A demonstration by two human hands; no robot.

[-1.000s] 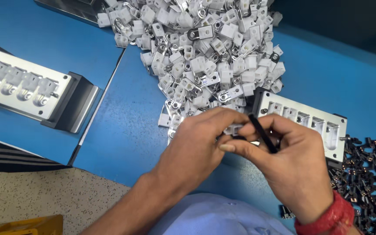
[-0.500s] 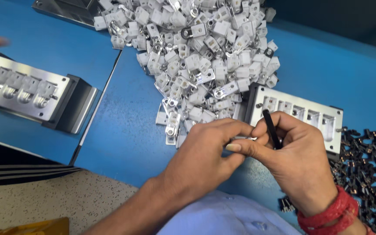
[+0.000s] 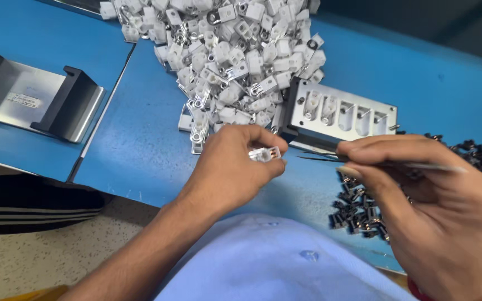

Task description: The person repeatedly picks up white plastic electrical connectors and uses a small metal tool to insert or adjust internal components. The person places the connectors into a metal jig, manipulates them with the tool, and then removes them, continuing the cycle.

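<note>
Two bare hands: left grip (image 3: 235,161) pinches a white plastic clip (image 3: 264,154), right grip (image 3: 419,206) holds thin metal tweezers (image 3: 330,158).

I am looking down on a small-parts assembly bench in a factory. A blue worktop (image 3: 430,83) carries a heap of white plastic housings (image 3: 235,50), a metal slotted jig (image 3: 341,114), and a pile of dark metal clips (image 3: 364,206).

One camera only, worn on the person's head, looks steeply down and forward over the chest onto the blue counter (image 3: 140,150). It sits close: both hands fill the lower frame, the pile of white parts (image 3: 235,50) reaching the top edge.
</note>
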